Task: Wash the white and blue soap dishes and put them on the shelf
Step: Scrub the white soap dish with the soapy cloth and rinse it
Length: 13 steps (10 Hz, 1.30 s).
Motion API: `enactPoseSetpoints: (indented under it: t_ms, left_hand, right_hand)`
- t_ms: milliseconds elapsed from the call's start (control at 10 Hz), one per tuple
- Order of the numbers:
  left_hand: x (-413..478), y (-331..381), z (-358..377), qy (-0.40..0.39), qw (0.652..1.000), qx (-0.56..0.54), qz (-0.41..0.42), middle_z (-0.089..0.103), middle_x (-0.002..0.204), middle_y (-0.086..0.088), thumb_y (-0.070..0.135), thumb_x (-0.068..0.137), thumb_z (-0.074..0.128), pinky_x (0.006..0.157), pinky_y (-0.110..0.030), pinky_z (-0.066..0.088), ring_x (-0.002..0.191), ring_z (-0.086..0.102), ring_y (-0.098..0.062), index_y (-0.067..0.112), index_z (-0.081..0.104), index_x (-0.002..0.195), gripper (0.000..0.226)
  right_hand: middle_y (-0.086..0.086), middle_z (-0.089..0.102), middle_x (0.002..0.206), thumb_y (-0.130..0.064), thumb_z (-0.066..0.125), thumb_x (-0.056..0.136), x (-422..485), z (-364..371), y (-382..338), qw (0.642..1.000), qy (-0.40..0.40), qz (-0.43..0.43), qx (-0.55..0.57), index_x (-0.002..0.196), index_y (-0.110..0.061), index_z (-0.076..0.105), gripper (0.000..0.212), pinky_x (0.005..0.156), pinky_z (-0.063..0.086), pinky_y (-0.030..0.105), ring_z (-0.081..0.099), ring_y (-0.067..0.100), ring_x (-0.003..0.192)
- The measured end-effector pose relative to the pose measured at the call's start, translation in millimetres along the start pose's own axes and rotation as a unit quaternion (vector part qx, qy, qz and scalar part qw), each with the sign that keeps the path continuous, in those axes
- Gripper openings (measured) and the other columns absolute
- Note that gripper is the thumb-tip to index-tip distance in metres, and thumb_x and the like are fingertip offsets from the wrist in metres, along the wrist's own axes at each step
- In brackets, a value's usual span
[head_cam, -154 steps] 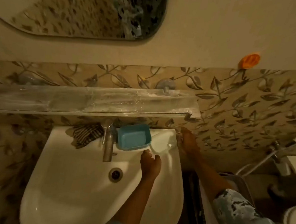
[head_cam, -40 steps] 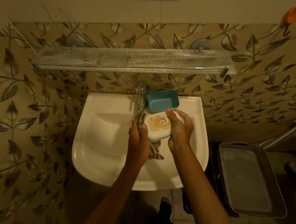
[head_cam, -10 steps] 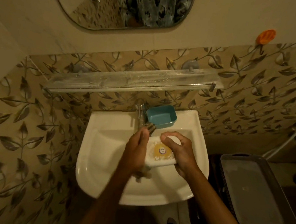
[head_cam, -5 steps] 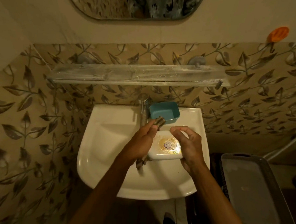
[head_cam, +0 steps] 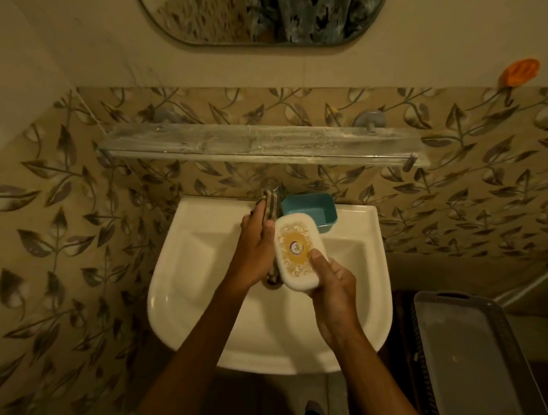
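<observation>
Gripping the white soap dish [head_cam: 298, 252] over the sink [head_cam: 195, 299], with the right hand [head_cam: 335, 286] curled round its near end and the thumb pressed on top. Clutching a striped cloth [head_cam: 271, 207] in the left hand [head_cam: 255, 241] at the dish's left edge, hiding most of the tap [head_cam: 271, 184]. Just behind, on the back rim, partly covered: the blue soap dish [head_cam: 311, 210]. Overhead, well apart: the shelf [head_cam: 257, 143]. Cropped at right: a grey tray [head_cam: 469, 366]. Writing on the gold round label too small to read.

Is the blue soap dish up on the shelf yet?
No, the blue soap dish sits on the back edge of the sink, below the shelf.
</observation>
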<state>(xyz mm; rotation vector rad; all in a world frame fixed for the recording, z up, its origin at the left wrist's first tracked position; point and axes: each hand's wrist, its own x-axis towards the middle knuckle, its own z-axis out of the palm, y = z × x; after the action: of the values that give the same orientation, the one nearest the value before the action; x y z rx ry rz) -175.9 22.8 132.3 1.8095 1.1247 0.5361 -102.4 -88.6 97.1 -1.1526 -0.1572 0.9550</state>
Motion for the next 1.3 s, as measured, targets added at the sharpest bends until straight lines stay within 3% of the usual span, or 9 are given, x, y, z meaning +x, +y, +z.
enactPoseSetpoints:
  t_ms: [100,300,400,600,700,800,1000,1200,1300]
  left_hand:
    - [-3,0,-13,0.058,0.996,0.021,0.068,0.027,0.148,-0.011,0.023,0.102,0.029,0.089,0.000,0.027,0.125,0.036,-0.011,0.022,0.024,0.147,0.046]
    - [-54,-2,27,0.014,0.959,0.195,0.206,0.031,0.144,-0.005,0.029,0.092,0.030,0.103,-0.052,0.041,0.131,0.034,-0.030,0.030,0.036,0.136,0.044]
    - [-86,-12,51,0.028,0.949,0.235,0.209,0.032,0.146,0.001,0.029,0.084,0.037,0.104,-0.046,0.040,0.134,0.029,-0.029,0.030,0.039,0.131,0.048]
    - [-54,5,44,0.079,0.940,0.292,0.160,0.037,0.148,-0.005,0.039,0.092,0.029,0.106,-0.052,0.034,0.138,0.030,-0.028,0.027,0.038,0.134,0.045]
    - [-24,14,32,0.038,0.967,0.223,0.116,0.033,0.149,-0.005,0.044,0.091,0.020,0.110,-0.050,0.028,0.138,0.026,-0.026,0.028,0.033,0.137,0.051]
    - [-7,9,28,0.022,0.991,0.122,0.058,0.036,0.146,-0.011,0.044,0.087,0.020,0.110,-0.044,0.027,0.136,0.030,-0.029,0.017,0.035,0.140,0.062]
    - [-72,-15,58,0.034,0.997,0.070,0.021,0.023,0.151,-0.005,0.042,0.091,0.020,0.104,-0.030,0.031,0.130,0.024,-0.012,0.023,0.024,0.146,0.058]
    - [-56,9,69,0.086,0.969,0.197,0.121,0.033,0.146,0.014,0.038,0.086,0.039,0.103,-0.051,0.038,0.137,0.028,-0.013,0.036,0.036,0.133,0.047]
    - [-33,5,54,0.021,0.966,0.233,0.112,0.027,0.153,-0.006,0.044,0.090,0.021,0.110,-0.051,0.029,0.139,0.023,-0.026,0.027,0.032,0.141,0.055]
  right_hand:
    - [0.014,0.071,0.108,-0.016,0.067,0.080,7,0,-11,0.998,-0.028,0.003,0.049,0.106,-0.010,0.065,0.027,0.072,0.056,0.033,0.067,0.029,0.102]
    - [0.015,0.068,0.108,-0.030,0.055,0.087,18,7,-22,0.973,-0.120,0.084,0.180,0.112,-0.007,0.064,0.036,0.087,0.054,0.037,0.065,0.025,0.099]
    - [0.019,0.069,0.102,-0.052,0.050,0.085,21,3,-20,0.946,-0.122,0.177,0.242,0.109,-0.002,0.066,0.058,0.082,0.057,0.038,0.068,0.029,0.092]
    - [0.019,0.066,0.111,-0.032,0.051,0.089,9,-5,1,0.955,-0.134,0.147,0.218,0.111,-0.006,0.067,0.037,0.085,0.057,0.035,0.066,0.027,0.100]
    - [0.022,0.058,0.131,-0.036,0.048,0.092,5,-6,4,0.959,-0.157,0.128,0.197,0.130,-0.007,0.055,0.048,0.107,0.041,0.048,0.054,0.035,0.123]
    - [0.024,0.056,0.132,-0.040,0.073,0.076,9,-6,7,0.965,-0.158,0.090,0.192,0.128,-0.007,0.058,0.063,0.107,0.041,0.049,0.053,0.036,0.123]
    - [0.022,0.064,0.118,-0.040,0.051,0.087,11,-16,11,0.966,-0.112,0.132,0.191,0.121,-0.005,0.063,0.050,0.090,0.055,0.041,0.063,0.033,0.108]
    - [0.016,0.071,0.099,-0.047,0.090,0.041,11,-19,17,0.973,-0.132,0.097,0.164,0.094,-0.011,0.076,0.065,0.076,0.058,0.033,0.069,0.026,0.090]
    - [0.030,0.056,0.127,-0.037,0.063,0.083,11,-14,14,0.973,-0.156,0.068,0.157,0.120,-0.005,0.062,0.049,0.103,0.042,0.055,0.053,0.044,0.119]
